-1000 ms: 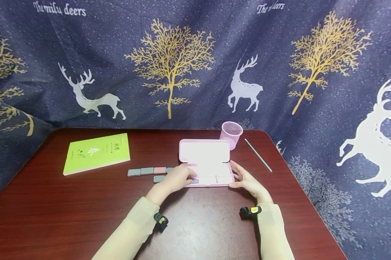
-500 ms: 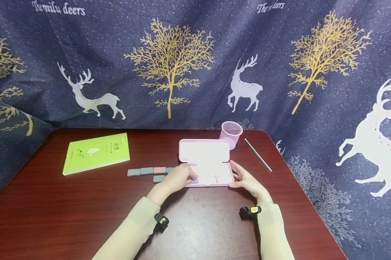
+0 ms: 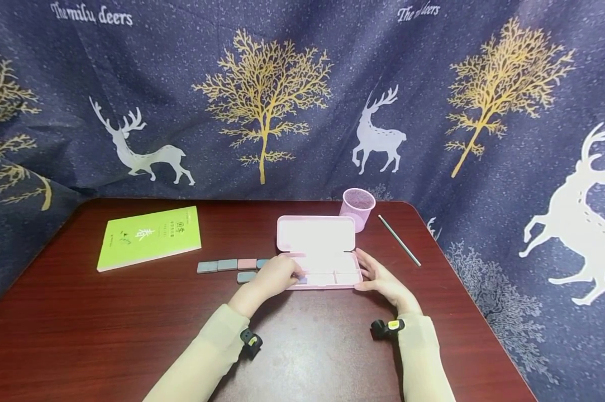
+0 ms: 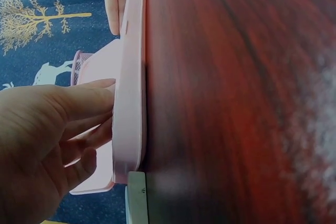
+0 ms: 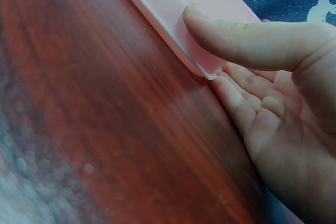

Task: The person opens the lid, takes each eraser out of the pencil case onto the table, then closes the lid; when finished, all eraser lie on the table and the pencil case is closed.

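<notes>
A pink pencil case [image 3: 327, 287] lies on the table in the head view, its lid [image 3: 316, 233] raised toward the back. My left hand [image 3: 269, 277] reaches over its left end, thumb and fingers pinching a small lilac block [image 3: 303, 281] in the front compartment. In the left wrist view the case's front wall [image 4: 128, 103] hides those fingertips. At the right end my right hand [image 3: 385, 280] holds the case, fingers along the outside. The right wrist view shows its thumb [image 5: 231, 38] over the rim.
Left of the case sit several small blocks in grey-green, pink [image 3: 247, 263] and blue, partly behind the left hand. Farther left lies a green book [image 3: 151, 237]. A pink mesh cup [image 3: 357, 206] stands behind the case; a thin green pencil-like stick [image 3: 399, 240] lies at right.
Both hands and the case stay in place. Only the left fingertips shift slightly about the lilac block.
</notes>
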Demonstrator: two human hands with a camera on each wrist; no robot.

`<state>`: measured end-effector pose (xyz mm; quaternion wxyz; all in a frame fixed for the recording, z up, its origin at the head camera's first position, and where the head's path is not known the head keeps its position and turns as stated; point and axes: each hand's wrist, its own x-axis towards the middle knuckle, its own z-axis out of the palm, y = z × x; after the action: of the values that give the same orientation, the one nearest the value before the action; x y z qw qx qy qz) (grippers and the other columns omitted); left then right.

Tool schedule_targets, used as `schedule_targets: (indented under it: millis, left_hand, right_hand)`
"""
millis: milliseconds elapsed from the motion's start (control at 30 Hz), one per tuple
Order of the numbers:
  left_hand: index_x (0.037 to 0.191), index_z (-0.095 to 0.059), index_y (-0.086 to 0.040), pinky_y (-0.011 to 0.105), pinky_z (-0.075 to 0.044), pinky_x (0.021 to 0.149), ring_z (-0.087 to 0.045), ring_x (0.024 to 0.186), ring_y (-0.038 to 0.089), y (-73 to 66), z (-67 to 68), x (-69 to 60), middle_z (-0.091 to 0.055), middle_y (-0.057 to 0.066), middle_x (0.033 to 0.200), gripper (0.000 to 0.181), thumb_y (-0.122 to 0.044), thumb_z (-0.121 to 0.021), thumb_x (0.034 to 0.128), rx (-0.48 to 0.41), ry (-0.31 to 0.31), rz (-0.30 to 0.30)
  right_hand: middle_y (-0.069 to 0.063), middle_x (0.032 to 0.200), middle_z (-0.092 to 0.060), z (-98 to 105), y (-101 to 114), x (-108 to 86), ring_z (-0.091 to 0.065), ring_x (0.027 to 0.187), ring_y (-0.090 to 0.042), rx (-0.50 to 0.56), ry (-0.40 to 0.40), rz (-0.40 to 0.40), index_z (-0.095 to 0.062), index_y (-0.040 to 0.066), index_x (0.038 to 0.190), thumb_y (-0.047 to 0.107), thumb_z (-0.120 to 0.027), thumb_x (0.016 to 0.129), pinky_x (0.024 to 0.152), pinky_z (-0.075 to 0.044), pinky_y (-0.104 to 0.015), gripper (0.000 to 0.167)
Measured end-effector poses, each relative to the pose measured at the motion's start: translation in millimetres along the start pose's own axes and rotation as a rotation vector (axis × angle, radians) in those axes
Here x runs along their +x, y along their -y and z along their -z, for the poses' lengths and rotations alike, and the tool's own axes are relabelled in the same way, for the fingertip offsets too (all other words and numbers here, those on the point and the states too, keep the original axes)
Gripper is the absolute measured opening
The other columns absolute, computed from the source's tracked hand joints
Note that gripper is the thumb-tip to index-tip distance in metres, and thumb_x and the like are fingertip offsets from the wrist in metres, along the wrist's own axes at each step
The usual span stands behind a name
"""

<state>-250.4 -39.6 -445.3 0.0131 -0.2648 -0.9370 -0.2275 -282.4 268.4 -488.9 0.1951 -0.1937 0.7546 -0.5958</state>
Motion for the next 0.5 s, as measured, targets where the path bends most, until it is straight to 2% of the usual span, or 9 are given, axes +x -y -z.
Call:
schedule_targets:
  millis: [300, 500]
  left_hand:
    - [0.092, -0.079, -0.010, 0.034, -0.058, 0.078, -0.071, 0.089, 0.016, 2.6, -1.7, 0.7, -0.076, 0.001, 0.093, 0.009, -0.008, -0.074, 0.0844, 0.038, -0.019, -0.036]
    - [0.094, -0.079, -0.012, 0.034, -0.058, 0.080, -0.072, 0.093, 0.018, 1.7, 0.4, 1.8, -0.077, 0.000, 0.094, 0.011, -0.012, -0.076, 0.0836, 0.060, 0.004, -0.017]
  right_hand:
    - [-0.027, 0.161, -0.006, -0.5, 0.7, 1.3, -0.017, 0.146, -0.048, -0.001, -0.006, -0.026, -0.005, -0.002, 0.155, -0.003, -0.071, 0.082, 0.100, -0.041, -0.012, 0.098]
    - [-0.026, 0.161, -0.007, 1.0, 1.2, 0.1, -0.018, 0.146, -0.047, -0.013, -0.010, -0.021, -0.006, 0.000, 0.155, -0.001, -0.071, 0.082, 0.106, -0.039, -0.018, 0.098]
